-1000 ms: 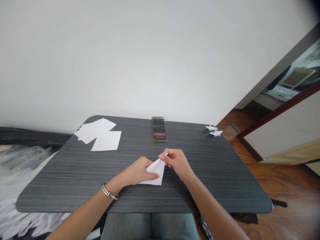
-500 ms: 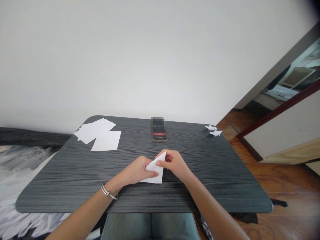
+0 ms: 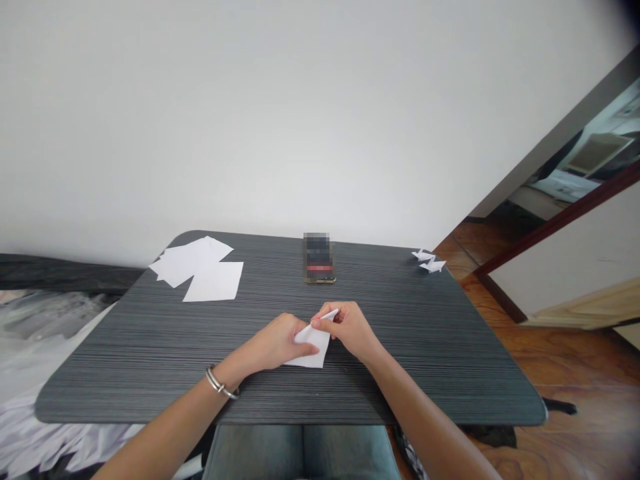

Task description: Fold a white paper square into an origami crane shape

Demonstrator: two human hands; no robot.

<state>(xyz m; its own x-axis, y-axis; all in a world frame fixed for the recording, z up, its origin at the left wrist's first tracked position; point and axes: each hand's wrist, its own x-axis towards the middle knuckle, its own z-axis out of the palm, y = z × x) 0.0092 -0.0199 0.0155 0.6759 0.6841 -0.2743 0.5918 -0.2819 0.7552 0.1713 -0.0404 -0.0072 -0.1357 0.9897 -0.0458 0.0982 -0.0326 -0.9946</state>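
Observation:
Between my two hands, close to the table's front edge, is a folded white sheet of paper (image 3: 316, 348). My left hand (image 3: 286, 343) grips its left part, the thumb lying across the front face and the fingers hidden behind. At the upper edge my right hand (image 3: 345, 327) pinches the paper between thumb and fingers. A pointed corner of the paper sticks out by the right fingers, bent to the right. Part of the sheet is covered by my left hand.
Several white paper sheets (image 3: 213, 281) lie overlapped at the table's back left. A phone (image 3: 319, 257) rests at the back middle. Two small folded paper figures (image 3: 433, 266) sit at the back right corner. The dark table (image 3: 425, 360) has rounded corners and meets a white wall.
The paper's upper corner has been bent down and to the right by my right fingers, which moved slightly. My left hand keeps its grip in nearly the same place.

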